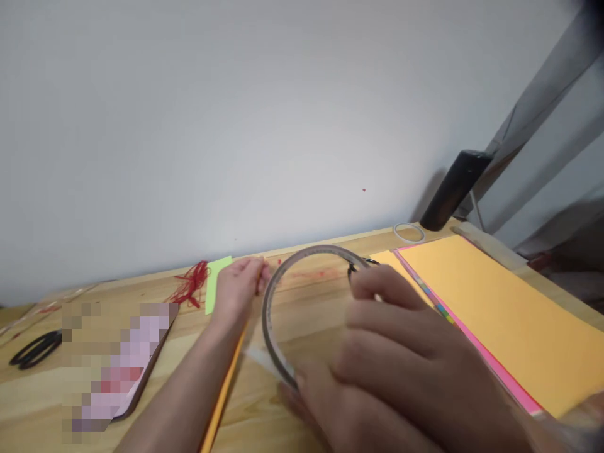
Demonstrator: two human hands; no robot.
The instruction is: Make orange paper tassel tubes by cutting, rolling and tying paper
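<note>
Tape roll (pixel 267 308), circular, is gripped by right hand (pixel 401 358); left hand (pixel 238 282) curled, contents unclear.

Your right hand (pixel 382 358): one tape roll (pixel 268 308), gripped. Your left hand (pixel 237 284): fingers curled on an orange strip (pixel 221 402), near the table's (pixel 182 340) far edge. Along that edge: red thread (pixel 192 284), green sheet (pixel 213 283), white ring (pixel 408 241). Far right corner: black cylinder (pixel 455 190). Right edge: orange sheets (pixel 500 314).

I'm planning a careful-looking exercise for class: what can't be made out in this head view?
Head view:
Tape print: blurred.
Black object behind the tape: mostly hidden by the right hand.
Orange sheet: right part cut off by the picture's edge.
Lilac thing: details masked by pixel blocks.
</note>
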